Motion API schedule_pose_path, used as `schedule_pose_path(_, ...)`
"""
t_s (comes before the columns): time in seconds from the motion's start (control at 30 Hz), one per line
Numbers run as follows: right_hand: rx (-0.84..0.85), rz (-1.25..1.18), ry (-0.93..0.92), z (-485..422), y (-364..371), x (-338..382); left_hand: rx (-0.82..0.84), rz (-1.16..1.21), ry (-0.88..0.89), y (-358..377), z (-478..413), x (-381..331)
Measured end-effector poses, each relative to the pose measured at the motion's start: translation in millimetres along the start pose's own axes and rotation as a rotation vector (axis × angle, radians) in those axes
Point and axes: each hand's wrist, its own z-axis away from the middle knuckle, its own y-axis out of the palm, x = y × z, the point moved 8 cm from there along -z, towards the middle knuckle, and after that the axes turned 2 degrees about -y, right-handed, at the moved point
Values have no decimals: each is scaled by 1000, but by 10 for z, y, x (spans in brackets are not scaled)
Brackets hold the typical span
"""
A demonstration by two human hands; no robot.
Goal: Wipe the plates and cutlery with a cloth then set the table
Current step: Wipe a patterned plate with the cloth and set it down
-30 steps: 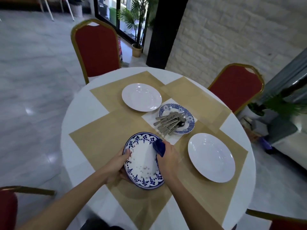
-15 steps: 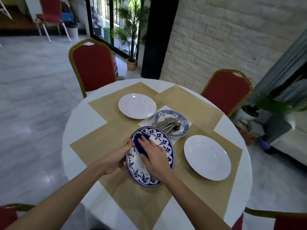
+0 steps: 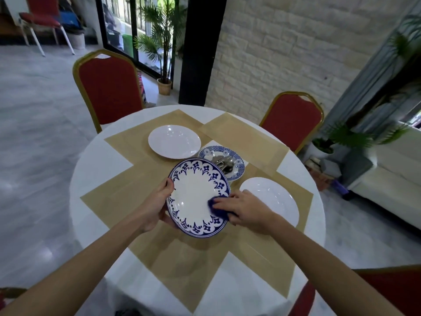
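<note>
My left hand (image 3: 156, 206) grips the left rim of a large white plate with a blue patterned border (image 3: 196, 195), held tilted above the table. A dark blue cloth (image 3: 217, 207) is pressed against the plate's right side by my right hand (image 3: 245, 209), whose fingers curl over it. Behind the plate, a small blue patterned plate (image 3: 237, 160) carries a pile of metal cutlery (image 3: 224, 164). One plain white plate (image 3: 174, 141) lies at the far left place, another white plate (image 3: 278, 199) to the right, partly behind my right hand.
The round white table (image 3: 98, 165) has tan placemats (image 3: 127, 188) laid crosswise. Red chairs with gold frames stand at the far left (image 3: 107, 87), far right (image 3: 293, 119) and near right (image 3: 391, 290). Potted plants (image 3: 164, 42) and a white sofa (image 3: 398, 179) are beyond.
The patterned plate has been lifted and tilted toward me. My right hand has carried the cloth from the plate's upper left to its right side.
</note>
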Motion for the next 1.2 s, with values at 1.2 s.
schedule_pose_path(1.2, -42, -183, 341, 299, 176, 40, 57, -69, -85, 161, -93, 147)
